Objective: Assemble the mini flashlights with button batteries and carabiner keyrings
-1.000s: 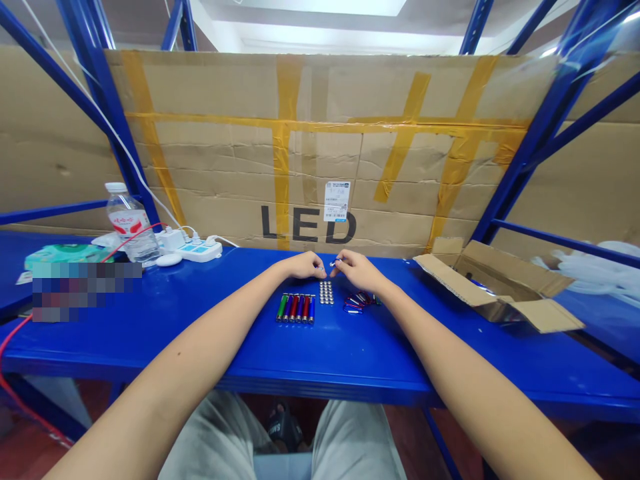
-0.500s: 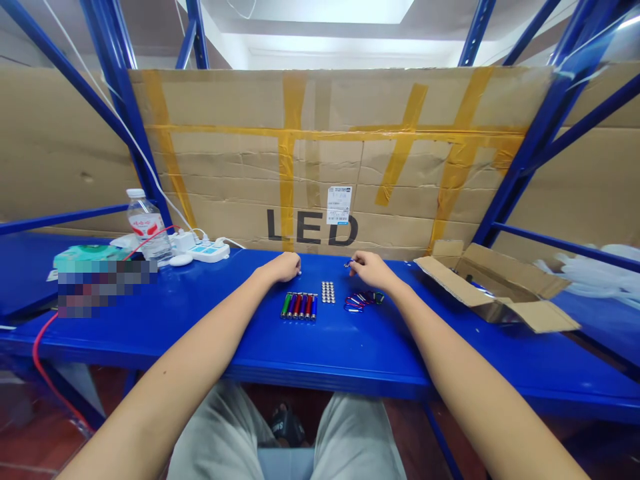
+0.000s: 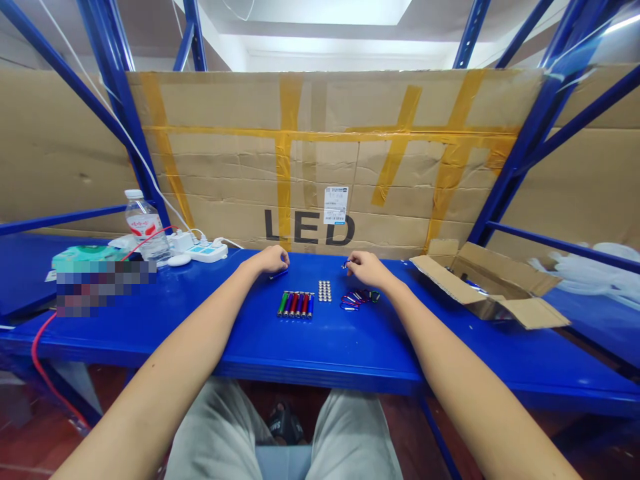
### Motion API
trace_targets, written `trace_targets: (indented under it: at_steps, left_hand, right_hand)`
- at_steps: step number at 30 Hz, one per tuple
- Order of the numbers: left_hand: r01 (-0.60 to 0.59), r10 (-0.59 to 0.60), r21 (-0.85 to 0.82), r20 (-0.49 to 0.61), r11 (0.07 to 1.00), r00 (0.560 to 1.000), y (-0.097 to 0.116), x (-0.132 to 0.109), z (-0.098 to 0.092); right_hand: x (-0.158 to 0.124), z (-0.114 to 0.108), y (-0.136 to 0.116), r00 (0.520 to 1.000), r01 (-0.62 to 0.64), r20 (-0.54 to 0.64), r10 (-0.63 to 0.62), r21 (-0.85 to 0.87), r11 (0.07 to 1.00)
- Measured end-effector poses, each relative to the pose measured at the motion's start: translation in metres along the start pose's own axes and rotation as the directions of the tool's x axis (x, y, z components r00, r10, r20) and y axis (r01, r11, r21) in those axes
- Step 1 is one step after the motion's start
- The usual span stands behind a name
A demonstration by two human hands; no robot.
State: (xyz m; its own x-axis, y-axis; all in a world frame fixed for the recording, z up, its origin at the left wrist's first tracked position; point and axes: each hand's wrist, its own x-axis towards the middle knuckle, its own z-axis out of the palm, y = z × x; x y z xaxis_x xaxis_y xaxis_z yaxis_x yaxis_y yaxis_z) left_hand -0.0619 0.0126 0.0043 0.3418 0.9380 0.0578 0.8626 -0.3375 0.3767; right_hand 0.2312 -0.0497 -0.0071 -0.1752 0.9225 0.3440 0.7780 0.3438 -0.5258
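Note:
My left hand is closed near the table's back edge. A slim blue flashlight shows along its underside; the exact grip is hidden. My right hand pinches a small carabiner, dark blue and silver, partly covered by the fingers. Between my arms lies a row of flashlights in green, red, blue and purple, side by side. Right of them, silver button cells sit in neat columns. Several coloured carabiners overlap in a loose pile just below my right hand.
An open cardboard box with items inside stands at the right. At the left are a plastic bottle, a power strip and a green packet. A big cardboard sheet walls off the back of the blue table.
My left hand has shifted slightly left, and more of the blue flashlight now shows beneath it. My right hand stays in nearly the same place with the carabiner. The camera view has shifted slightly.

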Motion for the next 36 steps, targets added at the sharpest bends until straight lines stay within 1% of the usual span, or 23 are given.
trace_targets:
  at_steps: [4, 7, 9, 12, 16, 20, 22, 25, 30, 36]
  left_hand:
    - [0.006, -0.005, -0.016, 0.077, 1.000, 0.997, 0.000, 0.000, -0.002]
    - [0.065, -0.054, -0.064, 0.167, 0.996, 0.984, 0.001, -0.002, -0.004]
    - [0.117, -0.081, -0.130, 0.254, 0.985, 0.964, 0.000, -0.005, -0.007]
    - [0.189, -0.095, -0.199, 0.403, 0.962, 0.910, -0.004, -0.012, -0.014]
    - [0.213, -0.050, -0.213, 0.585, 0.954, 0.809, -0.008, -0.022, -0.022]
    - [0.218, -0.007, -0.215, 0.697, 0.952, 0.717, -0.004, -0.028, -0.024]
    - [0.230, -0.005, -0.210, 0.727, 0.950, 0.686, -0.001, -0.030, -0.023]
    - [0.232, 0.002, -0.210, 0.746, 0.950, 0.666, 0.001, -0.030, -0.020]
    - [0.189, 0.053, -0.231, 0.755, 0.955, 0.654, 0.002, -0.028, -0.017]
    - [0.187, 0.029, -0.200, 0.753, 0.962, 0.658, 0.003, -0.029, -0.016]
  right_hand:
    - [0.000, 0.000, 0.001, 1.000, -0.003, 0.008, 0.003, -0.011, 1.000]
    - [0.001, 0.000, 0.001, 1.000, -0.002, 0.016, 0.002, -0.022, 1.000]
    - [0.001, -0.001, 0.001, 1.000, 0.004, 0.017, -0.003, -0.025, 1.000]
    - [-0.001, -0.002, -0.001, 1.000, 0.005, 0.021, -0.004, -0.025, 1.000]
    - [-0.002, -0.003, -0.005, 0.999, 0.002, 0.034, -0.001, -0.039, 0.999]
    - [-0.002, -0.003, -0.006, 0.999, 0.009, 0.049, -0.006, -0.043, 0.999]
    - [-0.002, -0.002, -0.005, 0.999, 0.009, 0.053, -0.007, -0.042, 0.999]
    - [-0.001, -0.001, -0.004, 0.998, 0.006, 0.062, -0.004, -0.036, 0.999]
    - [-0.001, -0.001, -0.003, 0.997, -0.001, 0.076, 0.003, -0.022, 1.000]
    - [-0.002, -0.002, -0.004, 0.996, -0.003, 0.090, 0.005, -0.022, 1.000]
